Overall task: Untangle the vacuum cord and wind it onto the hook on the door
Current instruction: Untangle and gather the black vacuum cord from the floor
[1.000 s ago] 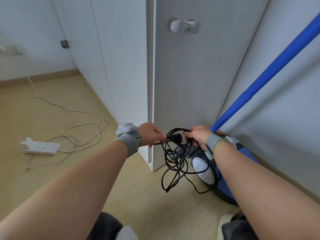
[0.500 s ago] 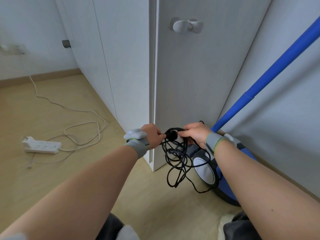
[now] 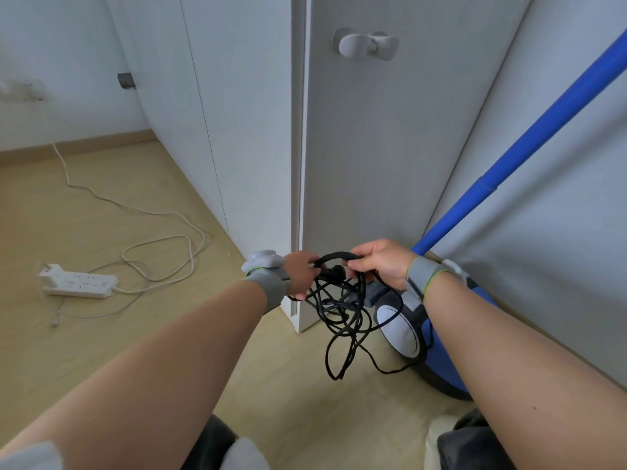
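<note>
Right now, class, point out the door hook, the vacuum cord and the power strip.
door hook (image 3: 354, 45), head view, on the white hook's left lobe.
vacuum cord (image 3: 334, 272), head view, on its black plug.
power strip (image 3: 79, 284), head view, on its top face.

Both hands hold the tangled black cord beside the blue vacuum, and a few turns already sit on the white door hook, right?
No. The head view shows the white plastic door hook bare. Otherwise right: left hand and right hand both hold the tangled black cord beside the blue vacuum.
</note>
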A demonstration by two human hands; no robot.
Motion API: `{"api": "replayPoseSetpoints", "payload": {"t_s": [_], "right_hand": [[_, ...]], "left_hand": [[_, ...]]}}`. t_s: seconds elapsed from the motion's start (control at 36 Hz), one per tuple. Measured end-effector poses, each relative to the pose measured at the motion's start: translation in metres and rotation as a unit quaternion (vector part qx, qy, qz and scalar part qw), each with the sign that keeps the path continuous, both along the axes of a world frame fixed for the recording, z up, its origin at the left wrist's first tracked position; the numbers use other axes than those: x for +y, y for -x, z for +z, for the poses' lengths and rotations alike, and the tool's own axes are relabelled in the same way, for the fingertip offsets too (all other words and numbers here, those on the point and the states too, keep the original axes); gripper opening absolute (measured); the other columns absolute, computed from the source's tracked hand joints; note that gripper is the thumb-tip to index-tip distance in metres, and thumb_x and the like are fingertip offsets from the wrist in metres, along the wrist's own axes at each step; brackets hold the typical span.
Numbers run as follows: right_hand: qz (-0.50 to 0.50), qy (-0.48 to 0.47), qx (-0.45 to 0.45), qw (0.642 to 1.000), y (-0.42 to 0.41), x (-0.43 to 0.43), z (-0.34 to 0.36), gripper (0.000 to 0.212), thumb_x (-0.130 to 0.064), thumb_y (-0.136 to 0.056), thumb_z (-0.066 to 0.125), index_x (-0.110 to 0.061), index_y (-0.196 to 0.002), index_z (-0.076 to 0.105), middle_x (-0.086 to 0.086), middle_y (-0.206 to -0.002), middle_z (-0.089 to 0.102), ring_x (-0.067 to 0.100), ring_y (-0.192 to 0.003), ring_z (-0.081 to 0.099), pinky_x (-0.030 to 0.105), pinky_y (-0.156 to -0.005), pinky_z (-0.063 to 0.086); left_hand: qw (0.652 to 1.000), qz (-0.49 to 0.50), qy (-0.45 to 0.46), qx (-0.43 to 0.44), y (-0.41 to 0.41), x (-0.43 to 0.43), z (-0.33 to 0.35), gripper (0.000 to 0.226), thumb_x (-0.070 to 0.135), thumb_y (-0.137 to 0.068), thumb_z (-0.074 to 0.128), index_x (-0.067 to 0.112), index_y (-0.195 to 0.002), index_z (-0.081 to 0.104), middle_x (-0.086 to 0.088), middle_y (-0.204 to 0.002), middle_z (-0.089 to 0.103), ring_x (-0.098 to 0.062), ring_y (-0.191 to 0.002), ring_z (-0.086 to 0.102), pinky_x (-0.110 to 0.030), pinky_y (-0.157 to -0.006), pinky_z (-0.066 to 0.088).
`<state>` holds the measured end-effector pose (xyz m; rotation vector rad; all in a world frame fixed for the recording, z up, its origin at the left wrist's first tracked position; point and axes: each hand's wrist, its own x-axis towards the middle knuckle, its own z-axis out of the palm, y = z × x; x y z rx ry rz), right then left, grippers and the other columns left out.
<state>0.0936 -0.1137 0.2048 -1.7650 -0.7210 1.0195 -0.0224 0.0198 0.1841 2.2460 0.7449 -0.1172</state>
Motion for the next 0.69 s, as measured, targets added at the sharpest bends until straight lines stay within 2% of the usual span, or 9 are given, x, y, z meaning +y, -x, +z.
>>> {"api": "replayPoseSetpoints", "payload": {"t_s": [0.06,0.14,0.19,0.28,0.36,0.42,0.5,0.61,0.69], "right_hand": [[0.005,0.000,0.018,1.000,0.000,0.000,0.001,0.020,0.004,-0.088,0.053,-0.008,-0.077,0.065,-0.003,-0.052,0.063,0.012,-0.060,0.057,0.018,-0.057,0.049],[-0.008,-0.004,0.053,0.999,0.001,0.001,0.004,0.018,-0.007,-0.093,0.051,-0.006,-0.079,0.064,0.001,-0.056,0.064,0.011,-0.056,0.060,0.018,-0.052,0.051],[-0.033,0.006,0.063,0.997,0.003,0.004,0.005,0.024,-0.021,-0.096,0.049,-0.007,-0.081,0.062,0.005,-0.060,0.064,0.012,-0.053,0.061,0.020,-0.048,0.050],[-0.088,0.057,0.016,0.994,0.003,0.008,0.003,0.028,-0.031,-0.098,0.043,-0.011,-0.084,0.055,0.011,-0.065,0.064,0.018,-0.047,0.059,0.019,-0.039,0.042],[-0.108,0.113,-0.047,0.987,0.002,0.009,-0.004,0.030,-0.033,-0.098,0.040,-0.008,-0.097,0.055,0.012,-0.069,0.066,0.021,-0.043,0.055,0.017,-0.037,0.039],[-0.094,0.143,-0.072,0.983,0.003,0.009,-0.007,0.037,-0.041,-0.095,0.041,-0.009,-0.102,0.057,0.013,-0.077,0.069,0.019,-0.036,0.052,0.017,-0.037,0.039],[-0.081,0.147,-0.035,0.985,0.004,0.011,-0.009,0.041,-0.053,-0.090,0.045,-0.015,-0.093,0.059,0.013,-0.090,0.072,0.025,-0.049,0.057,0.029,-0.047,0.046],[-0.069,0.120,-0.002,0.990,0.005,0.007,-0.007,0.026,-0.037,-0.092,0.054,-0.013,-0.084,0.057,0.004,-0.057,0.065,0.016,-0.039,0.052,0.020,-0.039,0.038],[-0.084,0.085,0.026,0.992,0.004,0.006,-0.008,0.020,-0.028,-0.090,0.061,-0.009,-0.084,0.059,0.006,-0.063,0.062,0.017,-0.046,0.055,0.023,-0.042,0.048]], "left_hand": [[1.000,0.012,0.015,-0.015,0.001,0.000,-0.001,0.023,0.007,-0.098,0.039,0.008,-0.108,0.060,-0.005,-0.063,0.047,-0.020,-0.050,0.047,-0.031,-0.052,0.046],[0.998,0.040,0.012,-0.056,0.002,-0.001,-0.002,0.019,0.005,-0.096,0.042,0.005,-0.096,0.061,-0.004,-0.062,0.047,-0.020,-0.053,0.048,-0.032,-0.061,0.049],[0.993,0.061,0.034,-0.097,0.004,-0.001,0.000,0.017,0.003,-0.096,0.043,0.008,-0.089,0.058,-0.005,-0.060,0.049,-0.015,-0.045,0.049,-0.022,-0.049,0.048],[0.985,0.071,0.080,-0.135,0.005,-0.002,0.004,0.014,0.001,-0.096,0.043,0.006,-0.092,0.055,-0.006,-0.057,0.052,-0.004,-0.031,0.048,-0.014,-0.038,0.042],[0.982,0.062,0.099,-0.151,0.004,-0.005,0.008,0.012,0.003,-0.096,0.045,0.010,-0.095,0.053,-0.004,-0.059,0.056,-0.004,-0.034,0.052,-0.020,-0.047,0.046],[0.980,0.053,0.107,-0.157,0.003,-0.009,0.012,0.012,0.002,-0.095,0.045,0.010,-0.096,0.053,-0.003,-0.060,0.056,-0.005,-0.036,0.052,-0.019,-0.046,0.045],[0.979,0.039,0.116,-0.165,0.003,-0.015,0.017,0.013,-0.001,-0.095,0.044,0.009,-0.098,0.053,-0.004,-0.061,0.056,-0.003,-0.036,0.053,-0.014,-0.042,0.043],[0.981,0.028,0.126,-0.147,0.004,-0.015,0.021,0.013,0.001,-0.096,0.043,0.010,-0.098,0.052,-0.003,-0.063,0.058,-0.005,-0.042,0.058,-0.014,-0.045,0.046],[0.979,0.031,0.151,-0.131,0.005,-0.013,0.025,0.013,-0.001,-0.095,0.043,0.009,-0.095,0.052,-0.006,-0.066,0.060,-0.006,-0.043,0.060,-0.014,-0.046,0.048]]}}
